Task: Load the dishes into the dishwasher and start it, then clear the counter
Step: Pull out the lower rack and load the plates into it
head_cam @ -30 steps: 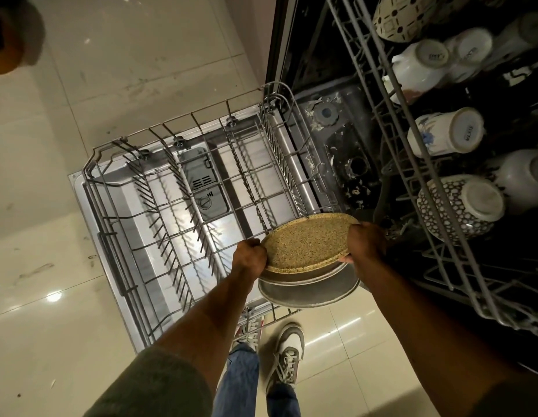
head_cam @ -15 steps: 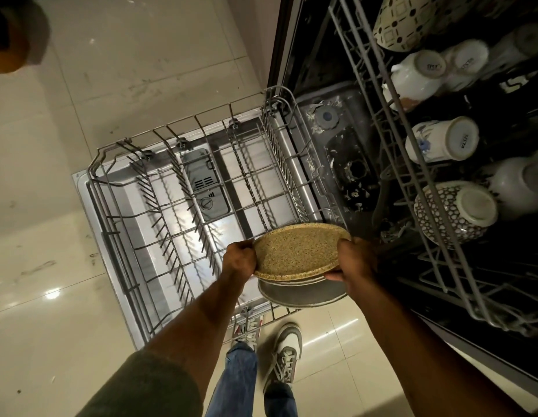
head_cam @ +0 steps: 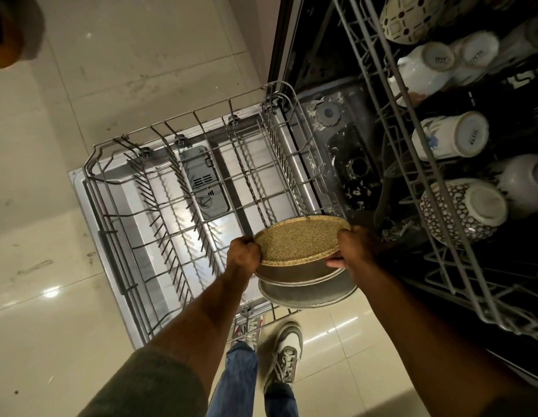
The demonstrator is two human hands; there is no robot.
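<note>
Both hands hold a stack of dishes over the near right corner of the lower rack (head_cam: 117, 206), which is pulled out over the open door and carries nothing. The left hand (head_cam: 243, 256) grips the left rim of the stack; the right hand (head_cam: 353, 251) grips the right rim, fingers curled beneath. The stack is a speckled plate (head_cam: 300, 239) on top, with two metal dishes (head_cam: 306, 291) nested below it, all tilted slightly. The upper rack (head_cam: 412, 164), at right, already holds upturned cups (head_cam: 448, 139). Judgement: the step in hand is setting these dishes into the lower rack. It is best done one piece at a time: one hand should bear the stack from below while the other lifts the plate and stands it on edge between the tines (head_cam: 168, 233). The metal dishes should go tilted, open side down, apart from one another. Risk: the nested pieces may slide if the tilt grows.
</note>
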